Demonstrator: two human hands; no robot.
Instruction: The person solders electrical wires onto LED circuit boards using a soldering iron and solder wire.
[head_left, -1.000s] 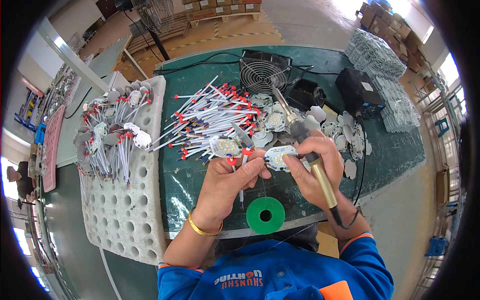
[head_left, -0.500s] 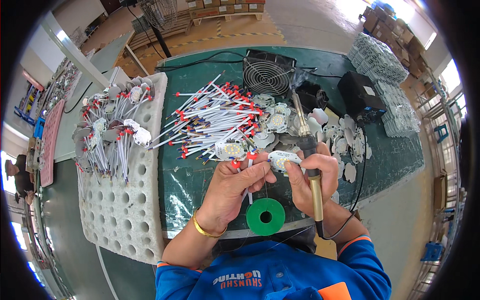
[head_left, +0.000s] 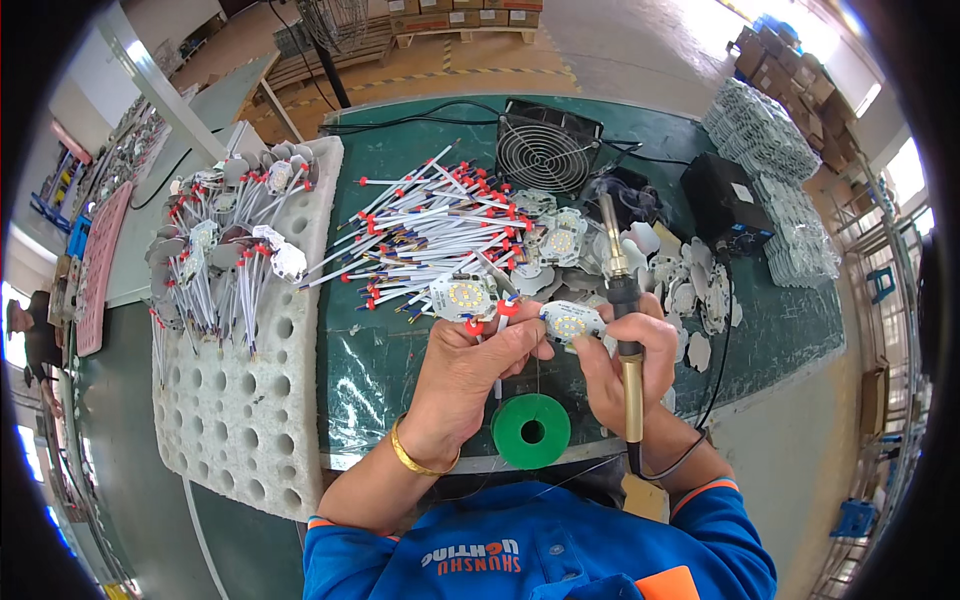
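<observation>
My left hand (head_left: 462, 372) pinches white wires with red collars (head_left: 503, 312) between thumb and fingers. A white LED board (head_left: 466, 296) sits at the upper ends of these wires, just above that hand. My right hand (head_left: 630, 358) grips a soldering iron (head_left: 631, 390), its metal tip pointing away from me and up. The same hand's thumb and finger hold a second LED board (head_left: 573, 322), whose left edge lies against or very near my left fingertips. Thin solder wire rises from a green spool (head_left: 531, 432) below my hands.
A heap of white wires (head_left: 430, 235) lies beyond my left hand. Loose boards (head_left: 690, 285) spread at the right. Behind stand a fan (head_left: 543, 155) and a black box (head_left: 727, 203). Stacked boards (head_left: 762, 130) rise far right. A holed foam block (head_left: 235, 430) carries wired boards at left.
The board in my right hand has tilted so more of its face shows. Both hands keep their grips. The whole view has shifted slightly.
</observation>
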